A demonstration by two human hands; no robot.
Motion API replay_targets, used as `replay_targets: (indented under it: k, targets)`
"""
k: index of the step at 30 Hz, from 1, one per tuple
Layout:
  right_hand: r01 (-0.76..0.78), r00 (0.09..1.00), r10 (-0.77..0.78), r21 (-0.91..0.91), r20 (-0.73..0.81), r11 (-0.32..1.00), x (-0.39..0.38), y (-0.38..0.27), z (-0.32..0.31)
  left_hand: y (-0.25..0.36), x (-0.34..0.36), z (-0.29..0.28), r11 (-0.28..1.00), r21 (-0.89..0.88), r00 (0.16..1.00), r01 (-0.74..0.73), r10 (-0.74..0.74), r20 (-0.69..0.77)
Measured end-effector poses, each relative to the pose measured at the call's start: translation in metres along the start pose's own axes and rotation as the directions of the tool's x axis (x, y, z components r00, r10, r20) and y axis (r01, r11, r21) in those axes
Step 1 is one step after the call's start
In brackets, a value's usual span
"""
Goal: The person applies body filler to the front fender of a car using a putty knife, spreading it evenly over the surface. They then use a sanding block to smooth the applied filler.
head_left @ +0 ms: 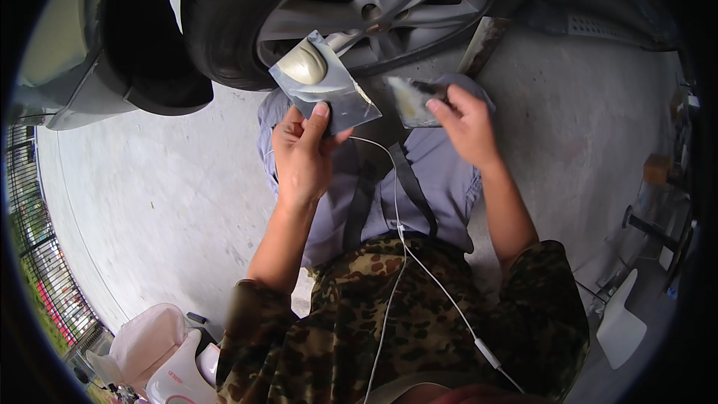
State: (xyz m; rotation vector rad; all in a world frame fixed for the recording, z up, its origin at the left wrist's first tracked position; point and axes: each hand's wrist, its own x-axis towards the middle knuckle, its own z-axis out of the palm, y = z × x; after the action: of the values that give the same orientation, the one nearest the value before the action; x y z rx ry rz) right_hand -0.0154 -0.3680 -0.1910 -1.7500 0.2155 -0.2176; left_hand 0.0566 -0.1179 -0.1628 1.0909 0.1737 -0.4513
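My left hand [302, 155] grips a thin grey square plate [345, 105] by its near corner, thumb on top. A smooth cream-coloured dollop of putty [304, 67] sits on the plate's far left part, and a thin streak of it lies along the right edge. In my right hand [471, 129] is a flat putty spreader [410, 103], dark with pale smears, pinched between thumb and fingers. The spreader is a short gap to the right of the plate, not touching it. Both are held above my knees.
Just beyond my hands stands a car wheel [374, 11] with silver spokes. Painted bodywork [67, 37] curves in at the far left. A white cable [395, 179] hangs down my front. A pink and white scooter [172, 363] stands at the lower left, a white chair-like piece [622, 322] at the right.
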Motion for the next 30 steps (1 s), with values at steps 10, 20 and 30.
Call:
replay_targets:
  k: [10,20,30]
  targets:
    - [0.119,0.814,0.007,-0.178,0.581,0.977,0.119,-0.06,-0.048,0.0,0.001,0.005,0.987,0.158,0.997,0.001,-0.013,0.077]
    - [0.496,0.699,-0.088,-0.393,0.71,0.774,0.132,-0.089,-0.031,0.0,0.01,0.008,0.972,0.235,0.998,0.022,-0.035,0.051]
    - [0.494,0.7,-0.017,-0.467,0.714,0.733,0.115,-0.087,-0.022,-0.01,0.009,-0.006,0.975,0.222,0.999,0.011,-0.019,0.032]
